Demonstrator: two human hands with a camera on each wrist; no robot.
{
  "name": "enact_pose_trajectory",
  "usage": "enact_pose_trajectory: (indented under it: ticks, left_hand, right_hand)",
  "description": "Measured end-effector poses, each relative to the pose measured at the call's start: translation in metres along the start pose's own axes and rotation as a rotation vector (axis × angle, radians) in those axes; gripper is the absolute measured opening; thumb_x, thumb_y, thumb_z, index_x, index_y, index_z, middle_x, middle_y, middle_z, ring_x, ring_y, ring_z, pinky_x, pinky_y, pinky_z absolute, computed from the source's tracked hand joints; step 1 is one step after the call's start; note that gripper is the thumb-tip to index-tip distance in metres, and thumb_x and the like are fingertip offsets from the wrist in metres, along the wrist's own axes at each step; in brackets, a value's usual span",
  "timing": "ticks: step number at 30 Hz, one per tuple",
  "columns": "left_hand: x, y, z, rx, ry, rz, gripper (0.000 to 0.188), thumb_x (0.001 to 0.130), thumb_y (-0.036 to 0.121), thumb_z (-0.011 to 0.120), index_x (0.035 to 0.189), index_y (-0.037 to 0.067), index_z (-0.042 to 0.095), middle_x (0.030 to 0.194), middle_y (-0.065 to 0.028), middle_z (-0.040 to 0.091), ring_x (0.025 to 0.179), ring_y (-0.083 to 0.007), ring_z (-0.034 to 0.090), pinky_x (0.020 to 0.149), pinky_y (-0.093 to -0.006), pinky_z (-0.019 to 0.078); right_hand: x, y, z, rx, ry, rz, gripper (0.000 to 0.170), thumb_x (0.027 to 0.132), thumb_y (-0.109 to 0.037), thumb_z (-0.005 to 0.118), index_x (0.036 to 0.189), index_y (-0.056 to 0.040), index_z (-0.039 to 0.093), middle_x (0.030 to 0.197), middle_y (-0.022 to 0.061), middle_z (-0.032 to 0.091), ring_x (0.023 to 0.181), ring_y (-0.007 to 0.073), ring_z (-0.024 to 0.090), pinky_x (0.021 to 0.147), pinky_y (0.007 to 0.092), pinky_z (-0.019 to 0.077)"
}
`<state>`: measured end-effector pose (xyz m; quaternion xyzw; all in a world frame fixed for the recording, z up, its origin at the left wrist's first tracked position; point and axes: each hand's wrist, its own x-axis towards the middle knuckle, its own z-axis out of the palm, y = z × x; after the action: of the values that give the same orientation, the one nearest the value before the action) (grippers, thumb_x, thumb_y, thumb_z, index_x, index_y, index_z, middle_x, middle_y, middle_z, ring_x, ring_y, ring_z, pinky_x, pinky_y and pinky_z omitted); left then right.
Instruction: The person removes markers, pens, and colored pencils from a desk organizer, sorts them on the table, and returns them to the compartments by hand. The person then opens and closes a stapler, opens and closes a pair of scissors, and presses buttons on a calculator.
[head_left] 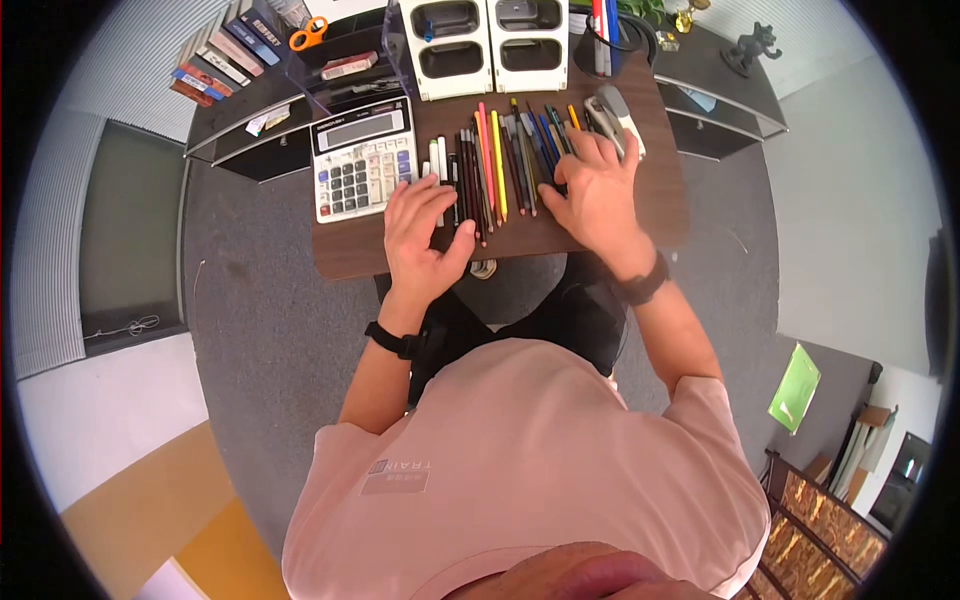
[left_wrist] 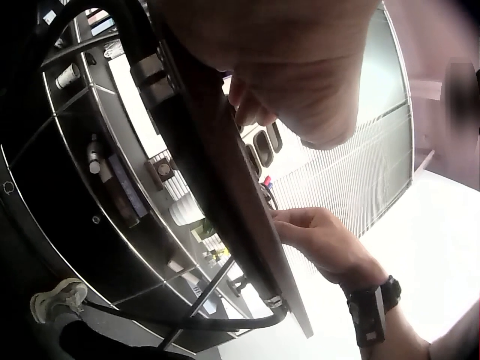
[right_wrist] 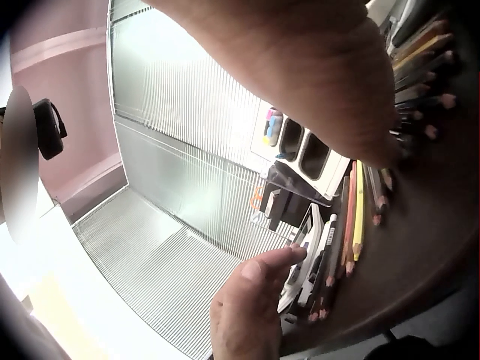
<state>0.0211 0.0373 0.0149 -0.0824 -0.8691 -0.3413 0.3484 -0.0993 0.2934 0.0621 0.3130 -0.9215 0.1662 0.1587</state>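
A row of pencils and pens lies on the brown table [head_left: 660, 205], among them a yellow pencil [head_left: 499, 165] and a pink pencil [head_left: 486, 150]. At the row's left end, my left hand [head_left: 425, 240] rests with fingers spread beside the white markers [head_left: 441, 158] and black pens, close to the calculator [head_left: 366, 165]. Loosely bent, the fingers of my right hand [head_left: 602, 200] lie over the darker pencils [head_left: 522, 160] at the right end, near the grey stapler [head_left: 612, 112]. In the right wrist view, several pencil tips point toward the table's near edge.
Two white drawer units [head_left: 490, 55] stand at the back, with a black mesh pen holder [head_left: 612, 60] to their right. A clear desk organizer [head_left: 345, 70] is behind the calculator, with orange scissors [head_left: 308, 34] near it. Books [head_left: 225, 55] line a shelf at the far left.
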Motion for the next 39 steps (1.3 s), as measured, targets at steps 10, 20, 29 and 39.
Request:
enact_pose_trajectory:
  ticks: [10, 20, 29, 39]
  left_hand:
    - [0.000, 0.001, -0.001, -0.041, 0.011, 0.007, 0.028, 0.092, 0.016, 0.088, 0.115, 0.002, 0.082, 0.121, -0.0144, 0.083, 0.131, -0.0380, 0.075, 0.126, -0.0597, 0.0482]
    - [-0.001, 0.001, -0.002, -0.048, 0.008, 0.018, 0.025, 0.093, 0.014, 0.087, 0.114, 0.001, 0.081, 0.120, -0.0152, 0.083, 0.130, -0.0397, 0.076, 0.124, -0.0583, 0.0504]
    - [0.002, 0.008, -0.002, -0.044, 0.099, -0.060, 0.020, 0.098, 0.016, 0.088, 0.111, 0.001, 0.082, 0.108, -0.0132, 0.081, 0.105, -0.0311, 0.078, 0.104, -0.0454, 0.0589]
    - [0.019, 0.041, -0.010, -0.707, -0.103, -0.686, 0.038, 0.125, 0.033, 0.063, 0.109, 0.001, 0.077, 0.083, 0.0049, 0.065, 0.076, -0.0036, 0.057, 0.066, -0.0255, 0.0475]
  right_hand:
    - [0.005, -0.002, 0.001, 0.006, -0.120, 0.007, 0.028, 0.087, -0.031, 0.092, 0.094, -0.0050, 0.086, 0.149, 0.0186, 0.074, 0.143, 0.0382, 0.063, 0.136, 0.0741, 0.0189]
    - [0.009, -0.006, 0.005, -0.125, -0.041, -0.012, 0.027, 0.084, -0.026, 0.084, 0.087, 0.0001, 0.088, 0.150, 0.0222, 0.073, 0.148, 0.0385, 0.059, 0.137, 0.0730, 0.0177]
    - [0.008, -0.019, -0.014, 0.195, 0.171, 0.031, 0.018, 0.082, -0.023, 0.085, 0.078, -0.0052, 0.083, 0.151, 0.0226, 0.074, 0.142, 0.0398, 0.066, 0.134, 0.0674, 0.0279]
    - [-0.009, -0.083, -0.012, 0.526, 0.107, -0.120, 0.017, 0.088, -0.021, 0.091, 0.082, -0.0083, 0.081, 0.153, 0.0137, 0.073, 0.139, 0.0349, 0.068, 0.134, 0.0655, 0.0288]
